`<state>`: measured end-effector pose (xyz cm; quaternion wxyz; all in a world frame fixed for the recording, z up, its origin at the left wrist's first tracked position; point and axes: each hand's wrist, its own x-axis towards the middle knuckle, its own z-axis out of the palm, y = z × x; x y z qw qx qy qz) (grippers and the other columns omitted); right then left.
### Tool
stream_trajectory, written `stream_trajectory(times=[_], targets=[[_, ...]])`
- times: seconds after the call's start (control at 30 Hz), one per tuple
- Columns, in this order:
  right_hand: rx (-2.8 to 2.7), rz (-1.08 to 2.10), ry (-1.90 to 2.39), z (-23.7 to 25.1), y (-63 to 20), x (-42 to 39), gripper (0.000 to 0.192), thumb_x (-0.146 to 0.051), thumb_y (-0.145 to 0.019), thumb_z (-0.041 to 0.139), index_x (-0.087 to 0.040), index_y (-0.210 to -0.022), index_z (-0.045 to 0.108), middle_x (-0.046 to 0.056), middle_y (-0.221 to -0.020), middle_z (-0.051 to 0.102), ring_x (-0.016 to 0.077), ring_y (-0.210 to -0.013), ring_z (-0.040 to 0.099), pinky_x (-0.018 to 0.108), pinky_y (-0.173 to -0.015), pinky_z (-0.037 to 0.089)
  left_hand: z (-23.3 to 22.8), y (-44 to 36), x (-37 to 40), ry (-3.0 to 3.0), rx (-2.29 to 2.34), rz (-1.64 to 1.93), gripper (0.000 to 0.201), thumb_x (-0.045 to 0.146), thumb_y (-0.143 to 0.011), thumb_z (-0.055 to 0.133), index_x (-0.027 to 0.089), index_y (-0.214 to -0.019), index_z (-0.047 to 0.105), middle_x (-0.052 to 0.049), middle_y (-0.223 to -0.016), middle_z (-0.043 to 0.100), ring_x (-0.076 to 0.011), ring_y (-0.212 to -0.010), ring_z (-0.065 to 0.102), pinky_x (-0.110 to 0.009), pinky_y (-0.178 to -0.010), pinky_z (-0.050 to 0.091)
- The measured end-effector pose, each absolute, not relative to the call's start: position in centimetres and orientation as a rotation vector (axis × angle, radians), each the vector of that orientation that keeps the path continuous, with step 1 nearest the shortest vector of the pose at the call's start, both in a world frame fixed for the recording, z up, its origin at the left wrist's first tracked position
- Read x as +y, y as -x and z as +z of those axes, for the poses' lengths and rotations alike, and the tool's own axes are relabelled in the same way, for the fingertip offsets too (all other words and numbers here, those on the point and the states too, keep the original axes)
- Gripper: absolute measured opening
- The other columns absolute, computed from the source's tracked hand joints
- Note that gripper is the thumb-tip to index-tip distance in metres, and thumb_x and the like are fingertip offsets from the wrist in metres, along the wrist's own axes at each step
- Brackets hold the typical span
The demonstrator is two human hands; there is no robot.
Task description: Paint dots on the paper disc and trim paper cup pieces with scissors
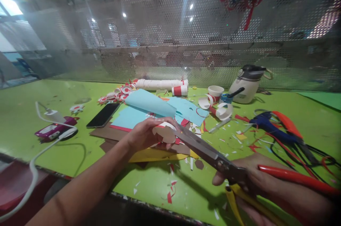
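My left hand (pixel 145 132) pinches a small curved piece of paper cup (pixel 165 133), pale inside with a little red showing at its edge. In my right hand (pixel 255 180) is a large pair of scissors (pixel 205 151) with red and yellow handles. The blades point to the left and their tips reach the cup piece. How far the blades are parted there I cannot tell. Beneath my left hand lie sheets of light blue paper (pixel 133 117), brown paper (pixel 106 133) and yellow paper (pixel 154 155).
Behind the papers lie a stacked roll of paper cups (pixel 160 84) and red-and-white cut pieces (pixel 117 94). A phone (pixel 103 115) and a purple power strip (pixel 54 128) sit left. A bottle (pixel 245 84), a cup (pixel 215 92) and a glue gun (pixel 277 125) stand or lie right, amid scraps.
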<state>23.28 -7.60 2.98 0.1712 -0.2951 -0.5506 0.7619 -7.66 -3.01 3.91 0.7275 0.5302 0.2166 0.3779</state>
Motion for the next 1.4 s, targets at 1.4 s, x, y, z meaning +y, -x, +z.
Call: stream_trajectory(times=[1.4], targets=[[-1.59, 2.124, 0.817, 2.0, -23.0, -7.9, 0.058, -0.065, -0.091, 0.04, -0.017, -0.11, 0.065, -0.002, -0.058, 0.048, 0.0072, -0.044, 0.041, 0.018, -0.045, 0.033, 3.6, 7.2, -3.5, -1.136, 0.477, 0.859, 0.039, 0.043, -0.074, 0.052, 0.01, -0.092, 0.065, -0.011, -0.065, 0.072, -0.0212, -0.052, 0.065, -0.022, -0.041, 0.036]])
